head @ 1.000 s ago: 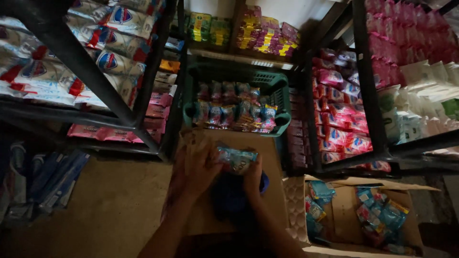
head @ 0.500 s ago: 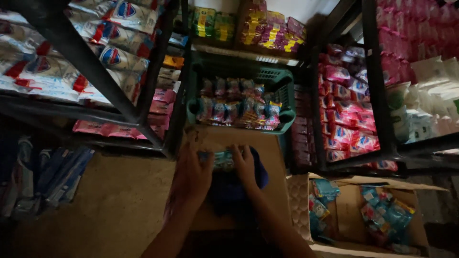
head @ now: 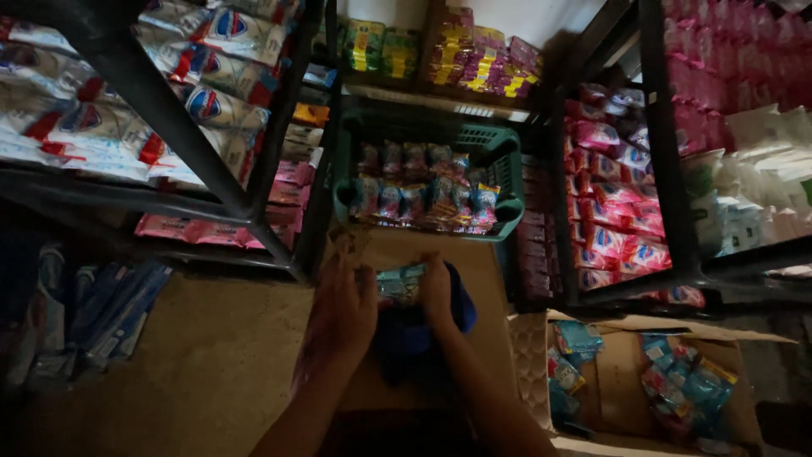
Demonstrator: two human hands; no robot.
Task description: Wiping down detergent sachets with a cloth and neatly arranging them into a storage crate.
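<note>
A small packet point(head: 399, 283) was gripped between the left hand point(head: 345, 306) and right hand point(head: 437, 292); a green basket point(head: 507, 211) sat at twelve o'clock.

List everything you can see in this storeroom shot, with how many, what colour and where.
green plastic basket: one, centre back, filled with pink and blue packets
brown cardboard box top: one, under the hands
pale blue-green packet: one, between both hands
dark blue cloth: one, under the packet
open cardboard box: one, lower right, holding blue packets
pink packets: many, right shelves
white, red and blue bags: many, left shelves
yellow and green packs: several, top back shelf
black metal shelving: left and right
left hand: on packet
right hand: on packet
</note>
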